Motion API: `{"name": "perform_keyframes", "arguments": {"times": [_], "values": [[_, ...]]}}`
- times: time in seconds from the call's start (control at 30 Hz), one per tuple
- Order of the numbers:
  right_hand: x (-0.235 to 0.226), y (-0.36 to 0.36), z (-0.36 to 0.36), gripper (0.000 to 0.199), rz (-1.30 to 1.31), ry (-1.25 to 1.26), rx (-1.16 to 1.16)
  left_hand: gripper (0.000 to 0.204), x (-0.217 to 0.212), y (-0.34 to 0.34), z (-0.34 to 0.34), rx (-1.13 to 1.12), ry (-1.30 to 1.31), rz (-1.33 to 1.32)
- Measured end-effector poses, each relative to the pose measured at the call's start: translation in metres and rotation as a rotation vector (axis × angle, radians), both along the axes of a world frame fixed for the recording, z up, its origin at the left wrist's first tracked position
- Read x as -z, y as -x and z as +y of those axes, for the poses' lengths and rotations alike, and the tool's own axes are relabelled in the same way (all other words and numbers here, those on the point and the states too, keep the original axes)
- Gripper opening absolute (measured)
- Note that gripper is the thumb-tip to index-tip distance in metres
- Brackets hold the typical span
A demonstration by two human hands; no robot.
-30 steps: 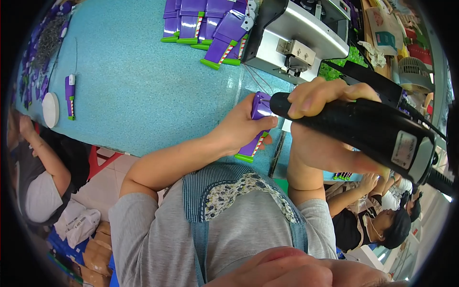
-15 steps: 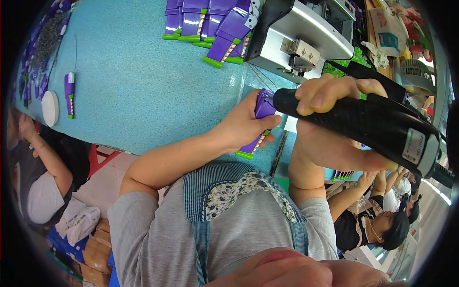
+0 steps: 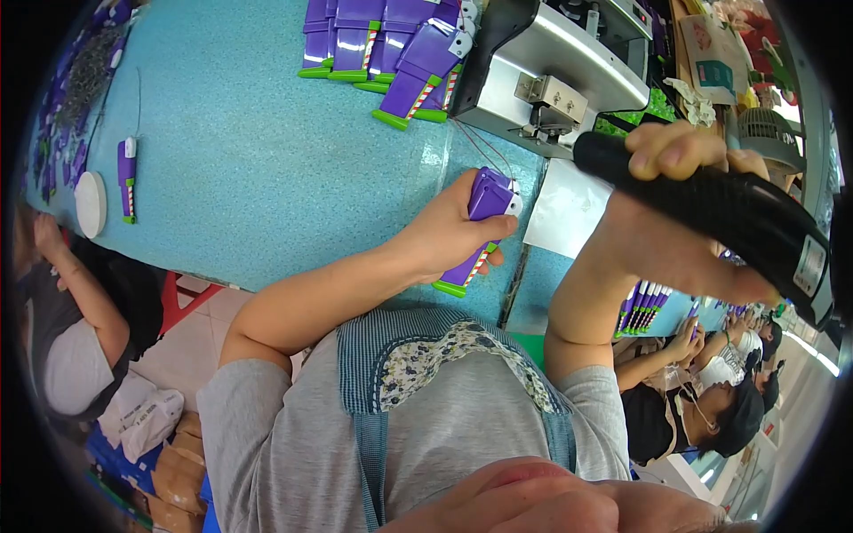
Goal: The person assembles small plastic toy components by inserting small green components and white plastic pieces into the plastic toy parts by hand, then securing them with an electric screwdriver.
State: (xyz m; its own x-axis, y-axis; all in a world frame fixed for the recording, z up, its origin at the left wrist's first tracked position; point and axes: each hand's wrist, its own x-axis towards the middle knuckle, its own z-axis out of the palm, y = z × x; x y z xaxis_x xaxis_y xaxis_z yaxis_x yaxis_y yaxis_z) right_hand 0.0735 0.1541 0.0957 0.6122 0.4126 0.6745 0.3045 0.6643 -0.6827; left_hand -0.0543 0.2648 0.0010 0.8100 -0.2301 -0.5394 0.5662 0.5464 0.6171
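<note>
My left hand (image 3: pixel 444 240) is wrapped around a purple plastic toy part with a green foot and a red-white striped strip (image 3: pixel 480 233), thumb on top, holding it just above the near edge of the speckled turquoise worktop (image 3: pixel 249 169). My right hand (image 3: pixel 675 213) is fisted round the black handle of a power tool (image 3: pixel 711 209), raised clear of the worktop, tip pointing left, apart from the toy part. Thin red wires run from the toy part's top toward the grey metal machine (image 3: pixel 551 71) behind it. More purple toy parts (image 3: pixel 391 44) lie in a row at the far edge; a single one (image 3: pixel 127 178) lies far left beside a white disc (image 3: pixel 89 202).
</note>
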Motion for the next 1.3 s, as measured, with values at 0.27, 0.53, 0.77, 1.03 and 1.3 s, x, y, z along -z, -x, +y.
{"name": "perform_keyframes", "arguments": {"times": [0.27,0.53,0.77,1.03,1.3], "values": [[0.016,0.01,0.006,0.092,0.123,0.03,0.0,0.037,0.002,-0.001,0.0,-0.028,0.03,0.022],[0.022,0.049,0.008,0.089,0.151,0.089,0.066,0.033,-0.004,-0.001,-0.002,-0.055,0.116,0.003],[0.03,0.054,0.01,0.09,0.12,0.09,0.066,0.033,0.002,0.007,-0.007,-0.074,0.077,0.009],[0.009,0.058,0.002,0.087,0.168,0.046,-0.015,0.035,-0.008,0.011,0.0,-0.045,0.062,-0.067],[-0.01,0.045,-0.034,0.084,0.369,-0.117,0.128,0.042,0.014,0.032,0.045,0.067,1.03,-0.427]]}}
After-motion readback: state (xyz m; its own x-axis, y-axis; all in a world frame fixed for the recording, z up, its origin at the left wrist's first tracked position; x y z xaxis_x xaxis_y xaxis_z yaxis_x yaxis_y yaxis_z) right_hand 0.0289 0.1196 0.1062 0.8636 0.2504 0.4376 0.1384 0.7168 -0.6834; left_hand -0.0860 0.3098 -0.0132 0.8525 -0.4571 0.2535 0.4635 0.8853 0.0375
